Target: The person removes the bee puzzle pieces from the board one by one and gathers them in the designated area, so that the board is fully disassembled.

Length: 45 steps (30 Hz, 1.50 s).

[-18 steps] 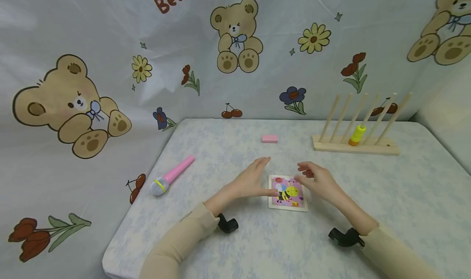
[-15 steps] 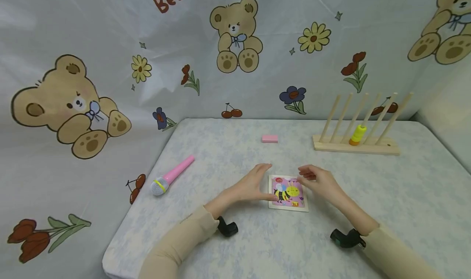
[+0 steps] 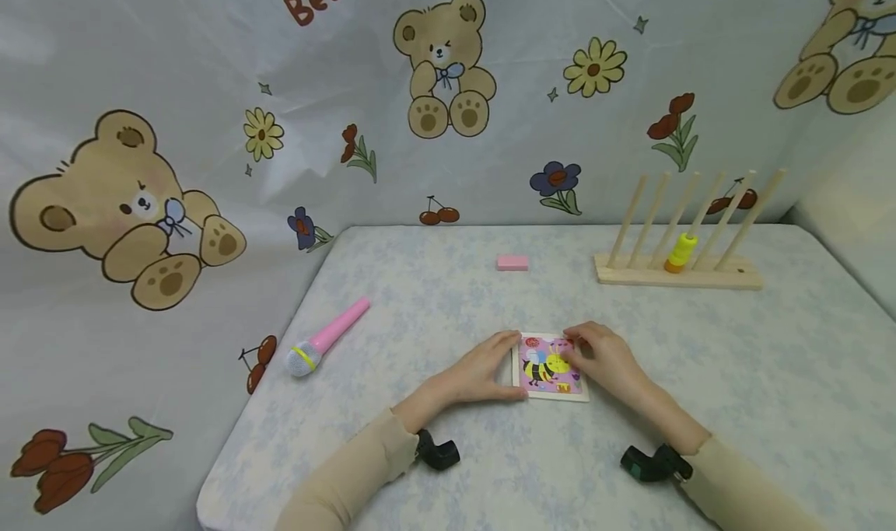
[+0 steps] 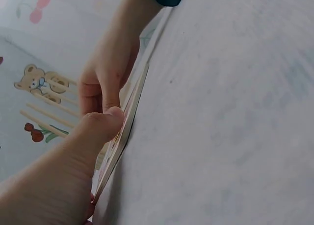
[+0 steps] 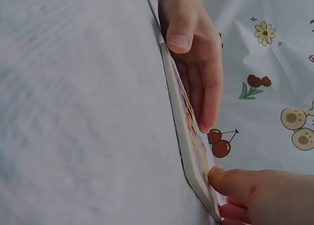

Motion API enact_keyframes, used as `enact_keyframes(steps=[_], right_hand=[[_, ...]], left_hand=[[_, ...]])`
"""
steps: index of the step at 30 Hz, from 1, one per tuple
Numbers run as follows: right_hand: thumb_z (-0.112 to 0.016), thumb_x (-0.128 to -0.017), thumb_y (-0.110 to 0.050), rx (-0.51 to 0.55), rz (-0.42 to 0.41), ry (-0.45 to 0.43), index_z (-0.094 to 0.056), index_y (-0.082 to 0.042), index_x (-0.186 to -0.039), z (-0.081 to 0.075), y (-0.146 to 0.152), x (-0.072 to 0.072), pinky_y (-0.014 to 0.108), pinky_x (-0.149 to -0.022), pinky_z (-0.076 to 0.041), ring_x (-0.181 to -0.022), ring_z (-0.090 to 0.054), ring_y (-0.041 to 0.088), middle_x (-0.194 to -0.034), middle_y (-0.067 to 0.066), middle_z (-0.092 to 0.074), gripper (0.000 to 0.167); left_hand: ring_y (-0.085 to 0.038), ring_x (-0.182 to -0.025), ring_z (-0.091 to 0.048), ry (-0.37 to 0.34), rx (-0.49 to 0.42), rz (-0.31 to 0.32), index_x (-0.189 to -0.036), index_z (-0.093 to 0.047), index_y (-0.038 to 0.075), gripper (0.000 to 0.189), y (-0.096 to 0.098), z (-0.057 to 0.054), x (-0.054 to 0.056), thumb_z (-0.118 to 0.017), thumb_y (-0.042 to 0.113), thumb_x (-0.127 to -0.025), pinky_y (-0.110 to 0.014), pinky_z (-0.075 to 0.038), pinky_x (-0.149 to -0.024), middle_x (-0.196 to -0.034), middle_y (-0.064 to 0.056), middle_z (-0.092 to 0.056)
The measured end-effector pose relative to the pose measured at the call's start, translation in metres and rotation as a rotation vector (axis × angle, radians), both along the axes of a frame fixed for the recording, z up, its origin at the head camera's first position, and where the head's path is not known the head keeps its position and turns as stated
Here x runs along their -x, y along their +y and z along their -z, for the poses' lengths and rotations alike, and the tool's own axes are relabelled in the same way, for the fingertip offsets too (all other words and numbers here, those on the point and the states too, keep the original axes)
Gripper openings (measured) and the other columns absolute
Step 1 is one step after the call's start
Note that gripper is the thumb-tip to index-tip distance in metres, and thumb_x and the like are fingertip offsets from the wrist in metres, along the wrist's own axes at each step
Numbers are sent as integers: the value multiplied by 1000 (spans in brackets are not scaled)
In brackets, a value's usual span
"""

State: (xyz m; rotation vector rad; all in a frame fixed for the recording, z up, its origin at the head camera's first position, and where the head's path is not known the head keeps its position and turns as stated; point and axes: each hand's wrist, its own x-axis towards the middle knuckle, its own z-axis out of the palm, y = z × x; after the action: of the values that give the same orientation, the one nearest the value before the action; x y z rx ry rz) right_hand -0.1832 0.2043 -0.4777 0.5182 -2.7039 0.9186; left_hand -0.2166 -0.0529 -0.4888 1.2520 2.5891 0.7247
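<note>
A small square bee jigsaw puzzle (image 3: 549,382) with a pale wooden frame lies on the table before me. My left hand (image 3: 478,374) holds it from the left, thumb at the near left corner and fingertips at the far left corner. From the right, my right hand (image 3: 610,361) pinches the far right part, its thumb on the picture and its fingers at the far edge. In the right wrist view, the right thumb (image 5: 233,181) presses on the puzzle's face. The left wrist view shows the frame edge-on, with the left thumb (image 4: 105,124) at its side.
Left of the hands lies a pink toy microphone (image 3: 329,337). A pink block (image 3: 512,263) sits farther back. At the back right stands a wooden peg rack (image 3: 724,277) with yellow and orange beads (image 3: 681,253) on one peg. A bear-print curtain (image 3: 448,181) hangs behind the table (image 3: 434,282).
Both hands have come down to the puzzle: the left from beside and over its left edge to its corners, the right from just above it to its far right part.
</note>
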Motion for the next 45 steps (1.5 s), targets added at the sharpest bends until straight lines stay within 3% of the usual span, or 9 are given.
enact_keyframes(steps=[13, 20, 28, 36, 45], right_hand=[[-77, -79, -13, -5, -37, 41, -65, 3, -110, 5, 3, 6, 48, -82, -47, -95, -55, 29, -104, 13, -63, 37], [-78, -79, -14, 25, -43, 29, -66, 1, -110, 6, 9, 7, 44, -77, -49, -90, -58, 23, -102, 8, -64, 36], [-78, -78, -12, 30, -64, 45, -69, -3, -104, 7, 10, 7, 44, -77, -48, -89, -56, 22, -99, 5, -64, 29], [-77, -80, -15, 23, -51, -36, -68, -2, -106, 5, 6, 6, 47, -83, -45, -97, -54, 26, -102, 7, -62, 31], [-76, -81, -14, -48, -75, 4, -69, -3, -103, 3, 5, 7, 38, -73, -46, -86, -50, 19, -97, 4, -60, 26]], left_hand=[[-14, -140, -17, -3, 17, -8, -150, -20, 5, 98, 1, -1, 2, -68, 53, -81, -28, -19, -110, -154, -8, -21], [-14, -140, -17, -9, 25, -2, -150, -19, 5, 99, 3, -1, 3, -69, 54, -80, -27, -19, -110, -154, -7, -20], [-14, -140, -17, -10, 15, 6, -150, -20, 4, 100, 3, 1, 3, -69, 55, -79, -28, -20, -110, -154, -7, -20], [-15, -140, -16, -8, 13, 5, -150, -19, 3, 102, 1, 3, 1, -69, 55, -79, -29, -19, -110, -154, -8, -20], [-16, -140, -17, 0, 19, 4, -150, -20, 3, 102, 1, 3, 3, -70, 54, -79, -28, -20, -110, -153, -8, -21]])
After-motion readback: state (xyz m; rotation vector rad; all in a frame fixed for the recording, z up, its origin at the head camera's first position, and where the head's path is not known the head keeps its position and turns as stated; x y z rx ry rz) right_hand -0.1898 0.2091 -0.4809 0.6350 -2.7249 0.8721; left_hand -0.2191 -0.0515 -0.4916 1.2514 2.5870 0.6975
